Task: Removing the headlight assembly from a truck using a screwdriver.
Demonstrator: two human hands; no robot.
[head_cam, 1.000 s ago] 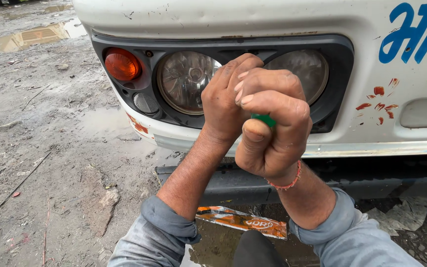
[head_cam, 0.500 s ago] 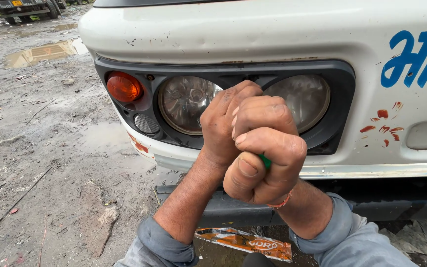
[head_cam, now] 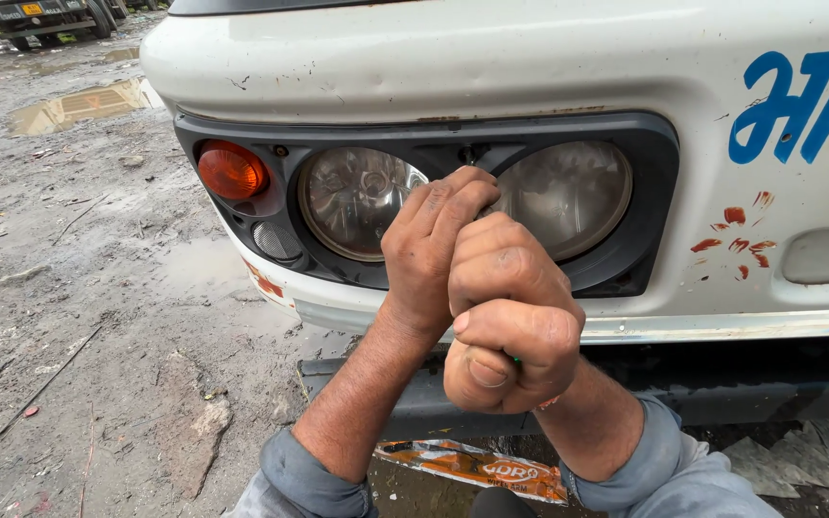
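Far left of the frame: wet, muddy ground (head_cam: 98,317), slick enough to let a foot slide and jolt both arms.

Left of centre: round orange plastic indicator lamp (head_cam: 230,171), then the round clear-glass left headlamp (head_cam: 357,201), both set in the black plastic lamp surround (head_cam: 659,206) of a white vehicle front (head_cam: 453,67).

Centre: left hand (head_cam: 429,254), fingers together and curved over the knuckles of the right, tips up against the strip of surround between the two headlamps; cannot tell whether anything is pinched beneath them. Just below and touching: right hand (head_cam: 510,321), fingers clamped in a tight fist on a green-handled tool (head_cam: 516,362), only a sliver of green showing, working end hidden.

Probably the main hazard: a slip of the hidden tip under this two-handed pressure, gouging the plastic or chipping glass on either side. Also likely with grimy skin: loss of grip, knuckles driven into the surround's edge.

Right of centre: round clear-glass right headlamp (head_cam: 568,197), just beside the fingertips, closest to any skid.

Bottom centre: crumpled orange foil wrapper (head_cam: 477,470) on the ground, another slippery spot underfoot.
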